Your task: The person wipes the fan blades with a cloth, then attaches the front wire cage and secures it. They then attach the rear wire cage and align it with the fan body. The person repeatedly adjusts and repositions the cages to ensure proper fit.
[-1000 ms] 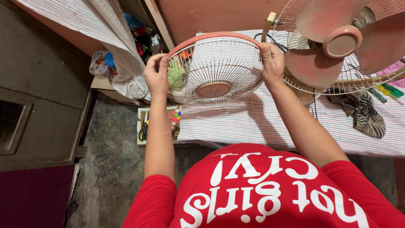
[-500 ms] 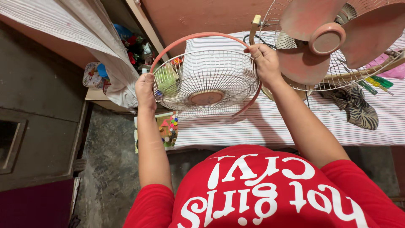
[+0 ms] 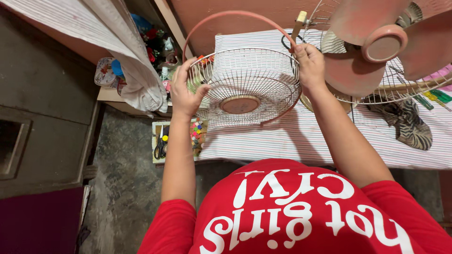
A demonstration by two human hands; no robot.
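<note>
Now lifted clear of the round white wire fan guard (image 3: 245,82): the salmon-pink plastic rim ring (image 3: 221,16), tilted above it, freed since a moment ago. Left hand (image 3: 184,94) gripping the guard's edge, right hand (image 3: 310,66) clasping guard and ring over the striped cloth table (image 3: 301,141).

No screens or signs anywhere. Only one label (image 3: 240,104): round, pinkish-tan with a paler ring, fixed at the centre of the wire fan guard (image 3: 263,70) and facing up over the near left corner of the striped surface (image 3: 292,141). Just below that surface's left edge, down near the floor, lies a flat rectangular pack (image 3: 178,140) of greenish-yellow card, dotted with small bright pieces in red, pink, yellow and blue. Farther left, on the corner of a low wooden shelf (image 3: 113,94), sits a flat white item (image 3: 104,70) printed in red and blue, half under hanging cloth; packet or plate, cannot tell.
</note>
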